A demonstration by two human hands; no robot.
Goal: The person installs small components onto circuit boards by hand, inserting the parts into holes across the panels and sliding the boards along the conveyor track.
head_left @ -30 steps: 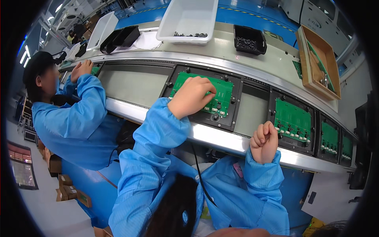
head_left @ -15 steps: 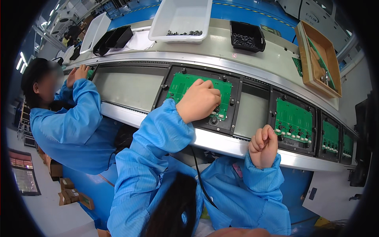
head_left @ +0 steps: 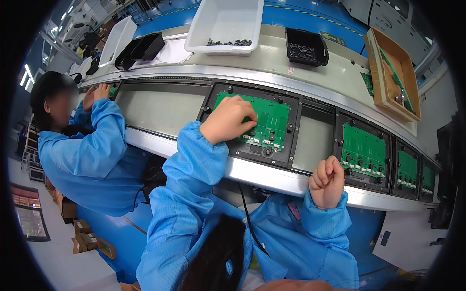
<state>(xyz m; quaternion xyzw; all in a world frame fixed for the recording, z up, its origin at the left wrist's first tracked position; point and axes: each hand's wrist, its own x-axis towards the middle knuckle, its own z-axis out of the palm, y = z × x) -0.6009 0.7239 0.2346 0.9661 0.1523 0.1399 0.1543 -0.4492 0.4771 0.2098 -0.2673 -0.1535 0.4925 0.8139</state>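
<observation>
My left hand [head_left: 227, 120] is over the left part of a green circuit board [head_left: 274, 116], its fingertips pinched together close to the board's surface. Whatever those fingers hold, if anything, is hidden. The board lies in a black frame [head_left: 294, 131] with round black knobs, and white connectors line its near edge. Beside the rail's near edge, my right hand [head_left: 326, 183] is raised with its fingers curled in. What the right hand may hold is out of sight. Just right of it sits a second green circuit board [head_left: 364, 149] in its own frame.
A silver conveyor rail [head_left: 262, 175] runs across. Behind it stand a white bin [head_left: 224, 24] and a black tray [head_left: 306, 47] with small black parts, plus a wooden box [head_left: 395, 72] holding a green board. At left, a co-worker in a blue sleeve [head_left: 104, 133] works on the line.
My left hand has moved left across the board, uncovering more of its middle and near edge. The right hand stays curled in nearly the same place. The whole view has shifted slightly.
</observation>
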